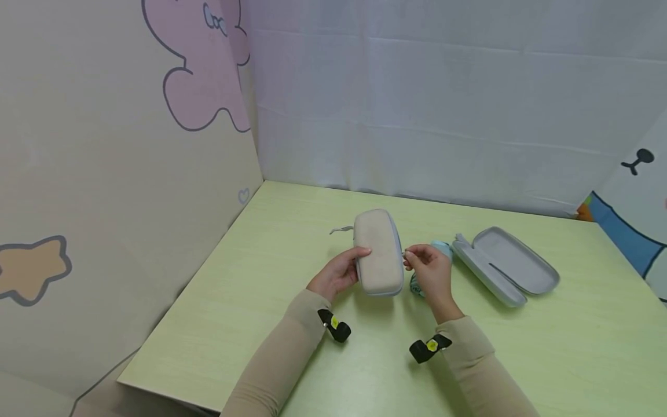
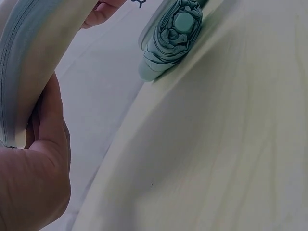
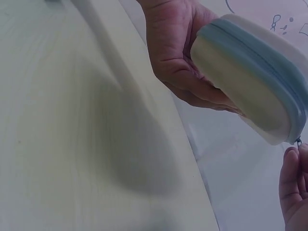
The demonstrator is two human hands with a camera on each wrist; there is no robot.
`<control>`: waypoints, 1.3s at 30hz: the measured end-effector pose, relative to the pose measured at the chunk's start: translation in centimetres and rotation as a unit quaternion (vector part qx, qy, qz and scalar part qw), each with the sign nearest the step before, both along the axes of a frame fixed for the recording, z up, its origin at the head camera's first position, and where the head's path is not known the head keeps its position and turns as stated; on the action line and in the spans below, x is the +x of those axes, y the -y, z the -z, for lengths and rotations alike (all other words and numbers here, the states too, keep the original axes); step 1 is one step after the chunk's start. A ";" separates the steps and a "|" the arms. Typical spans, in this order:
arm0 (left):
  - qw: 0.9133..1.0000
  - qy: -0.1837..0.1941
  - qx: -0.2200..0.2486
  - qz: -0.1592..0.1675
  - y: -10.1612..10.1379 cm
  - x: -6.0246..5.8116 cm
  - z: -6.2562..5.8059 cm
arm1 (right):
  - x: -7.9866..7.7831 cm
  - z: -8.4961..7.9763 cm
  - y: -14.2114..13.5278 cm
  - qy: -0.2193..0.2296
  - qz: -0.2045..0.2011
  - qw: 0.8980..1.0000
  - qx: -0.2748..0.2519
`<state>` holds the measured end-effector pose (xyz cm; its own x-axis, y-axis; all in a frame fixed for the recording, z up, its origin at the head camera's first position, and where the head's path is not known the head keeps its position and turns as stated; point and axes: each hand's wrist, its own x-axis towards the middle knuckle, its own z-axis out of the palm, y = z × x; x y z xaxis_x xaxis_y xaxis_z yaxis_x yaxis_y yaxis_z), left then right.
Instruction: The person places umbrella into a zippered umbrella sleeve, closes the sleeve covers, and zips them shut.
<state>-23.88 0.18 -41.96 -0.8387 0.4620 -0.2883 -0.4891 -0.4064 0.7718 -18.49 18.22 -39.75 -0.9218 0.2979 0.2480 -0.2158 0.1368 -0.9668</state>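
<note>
My left hand (image 1: 339,272) grips a cream zip case (image 1: 377,252) by its left side, thumb across the front, holding it raised above the table. A light blue band with a zip runs round the case's edge, and a grey strap (image 1: 341,230) sticks out from its upper left. At the right edge my right hand (image 1: 431,272) pinches the small zip pull (image 3: 299,141) between thumb and fingertips. In the right wrist view the zip looks closed along the visible side. Behind the right hand lies a folded teal umbrella (image 2: 175,36), partly hidden in the head view.
An opened grey hard case (image 1: 513,260) lies on the table to the right, with a thin dark strip on it. The pale green table (image 1: 250,324) meets a wall on the left and a white curtain (image 1: 443,104) at the back.
</note>
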 end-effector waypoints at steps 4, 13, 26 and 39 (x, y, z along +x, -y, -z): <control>1.000 -0.010 -0.016 0.019 0.0 0.1 0.1 | 0.0 0.0 -0.1 0.008 0.004 1.000 0.002; 0.999 -0.016 -0.032 0.019 0.0 0.4 0.0 | 0.0 -0.1 -0.2 0.019 0.008 1.000 -0.003; 0.996 -0.043 -0.051 0.065 0.3 0.3 0.2 | 0.0 -0.2 -0.4 0.011 0.016 1.000 -0.012; 0.990 -0.065 -0.077 0.094 0.1 0.6 0.4 | -0.2 -0.1 -1.0 0.019 0.036 0.999 -0.013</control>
